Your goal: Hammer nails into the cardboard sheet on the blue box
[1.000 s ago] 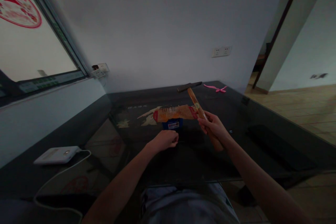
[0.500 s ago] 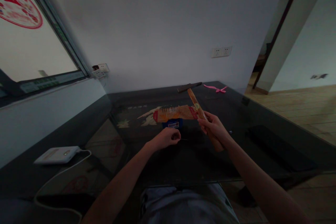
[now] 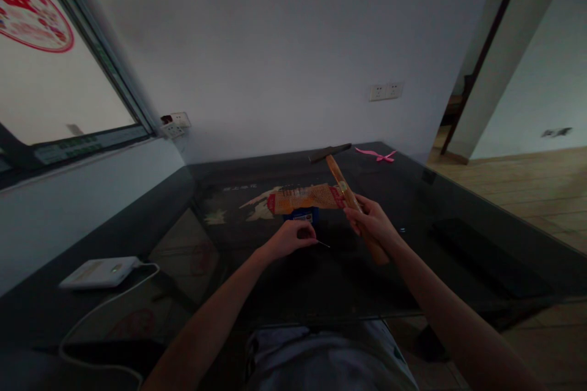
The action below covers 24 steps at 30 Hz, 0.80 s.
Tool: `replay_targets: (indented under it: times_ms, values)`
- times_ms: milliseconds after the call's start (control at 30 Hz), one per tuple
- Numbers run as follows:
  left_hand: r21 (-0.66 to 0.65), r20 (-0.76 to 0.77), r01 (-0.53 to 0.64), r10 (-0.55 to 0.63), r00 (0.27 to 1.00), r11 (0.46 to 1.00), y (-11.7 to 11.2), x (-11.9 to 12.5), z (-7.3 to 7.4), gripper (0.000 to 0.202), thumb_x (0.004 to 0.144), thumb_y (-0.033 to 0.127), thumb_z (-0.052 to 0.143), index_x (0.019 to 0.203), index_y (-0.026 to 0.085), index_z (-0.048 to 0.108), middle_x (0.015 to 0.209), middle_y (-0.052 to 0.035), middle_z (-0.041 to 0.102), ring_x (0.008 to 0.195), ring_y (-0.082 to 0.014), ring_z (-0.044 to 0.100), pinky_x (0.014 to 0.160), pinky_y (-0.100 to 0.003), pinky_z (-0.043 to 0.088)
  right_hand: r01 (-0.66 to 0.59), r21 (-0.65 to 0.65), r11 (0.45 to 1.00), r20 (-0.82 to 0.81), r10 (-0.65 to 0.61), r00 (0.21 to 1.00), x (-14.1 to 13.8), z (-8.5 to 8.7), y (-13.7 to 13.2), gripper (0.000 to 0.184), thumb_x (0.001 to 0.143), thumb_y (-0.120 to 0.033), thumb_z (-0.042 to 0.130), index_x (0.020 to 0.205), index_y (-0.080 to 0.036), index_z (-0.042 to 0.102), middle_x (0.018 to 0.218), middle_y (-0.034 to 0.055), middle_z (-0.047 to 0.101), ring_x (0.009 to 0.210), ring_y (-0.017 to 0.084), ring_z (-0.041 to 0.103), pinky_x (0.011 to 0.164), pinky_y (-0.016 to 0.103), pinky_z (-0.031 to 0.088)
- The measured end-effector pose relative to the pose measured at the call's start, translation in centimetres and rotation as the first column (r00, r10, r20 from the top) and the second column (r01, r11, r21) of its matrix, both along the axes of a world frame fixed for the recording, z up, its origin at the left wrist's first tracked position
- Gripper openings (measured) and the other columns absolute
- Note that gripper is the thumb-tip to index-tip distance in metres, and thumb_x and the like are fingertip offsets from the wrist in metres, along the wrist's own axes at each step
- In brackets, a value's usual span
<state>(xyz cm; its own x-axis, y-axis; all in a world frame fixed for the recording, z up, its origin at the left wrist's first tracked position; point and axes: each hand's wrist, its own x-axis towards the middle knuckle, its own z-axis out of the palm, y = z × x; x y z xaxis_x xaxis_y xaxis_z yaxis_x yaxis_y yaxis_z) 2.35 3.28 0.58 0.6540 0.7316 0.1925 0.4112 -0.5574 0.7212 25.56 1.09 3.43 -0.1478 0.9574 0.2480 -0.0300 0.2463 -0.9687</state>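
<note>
Over the dark glossy table, my left hand pinches a thin metal nail that points right. My right hand is wrapped around the wooden handle of a hammer, whose dark head is up and away from me. The hammer slants, head above the far part of the table. Just beyond my hands lies a printed orange and red plastic packet, with a blue box partly hidden under or in front of it.
A white power bank with a white cable is on the left. A pink ribbon lies near the far edge. To the right are a small shiny piece and a long black object. Wall sockets are behind.
My left hand has turned slightly, and the nail now tilts down to the right and shows more clearly. The hammer and my right hand have barely moved.
</note>
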Motion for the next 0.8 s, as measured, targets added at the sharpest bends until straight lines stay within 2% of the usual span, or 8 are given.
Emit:
replay_targets:
  times_ms: [233, 533, 700, 800]
  values:
    - [-0.091, 0.036, -0.048, 0.051, 0.998, 0.995, 0.1, 0.0, 0.1, 0.024, 0.072, 0.035, 0.065, 0.076, 0.012, 0.06, 0.071, -0.001, 0.059, 0.066, -0.0111, 0.054, 0.062, -0.021, 0.042, -0.014, 0.017, 1.0, 0.009, 0.014, 1.0, 0.0, -0.1, 0.0, 0.041, 0.071, -0.032, 0.061, 0.108, -0.016, 0.051, 0.049, -0.0081, 0.048, 0.033, 0.007, 0.04, 0.033, 0.02, 0.033]
    - [-0.192, 0.122, -0.03, 0.055, 0.991, 0.981, 0.1, 0.2, 0.2, 0.023, 0.067, 0.031, 0.069, 0.075, 0.011, 0.061, 0.072, -0.0021, 0.062, 0.068, -0.0123, 0.058, 0.066, -0.024, 0.046, -0.016, 0.017, 1.0, 0.03, 0.016, 0.999, -0.1, 0.0, 0.0, 0.037, 0.071, -0.033, 0.061, 0.102, -0.015, 0.052, 0.049, -0.0082, 0.048, 0.033, 0.006, 0.04, 0.033, 0.02, 0.033]
    - [-0.239, 0.245, 0.035, 0.026, 0.969, 0.97, -0.4, 0.5, 0.8, 0.023, 0.067, 0.03, 0.07, 0.072, 0.011, 0.06, 0.081, -0.0062, 0.065, 0.076, -0.0146, 0.061, 0.073, -0.027, 0.048, -0.002, -0.01, 1.0, 0.002, 0.002, 1.0, -0.3, 0.5, -0.5, 0.042, 0.069, -0.032, 0.062, 0.105, -0.014, 0.052, 0.05, -0.008, 0.048, 0.035, 0.006, 0.041, 0.034, 0.019, 0.034]
    - [-0.255, 0.243, 0.036, 0.028, 0.97, 0.966, -1.1, 0.5, 1.5, 0.022, 0.068, 0.03, 0.069, 0.076, 0.011, 0.061, 0.081, -0.0063, 0.067, 0.075, -0.0152, 0.062, 0.075, -0.029, 0.049, -0.001, -0.021, 1.0, -0.013, 0.001, 1.0, -0.4, 0.6, -0.5, 0.044, 0.068, -0.032, 0.062, 0.107, -0.014, 0.052, 0.051, -0.008, 0.048, 0.035, 0.006, 0.041, 0.033, 0.02, 0.035]
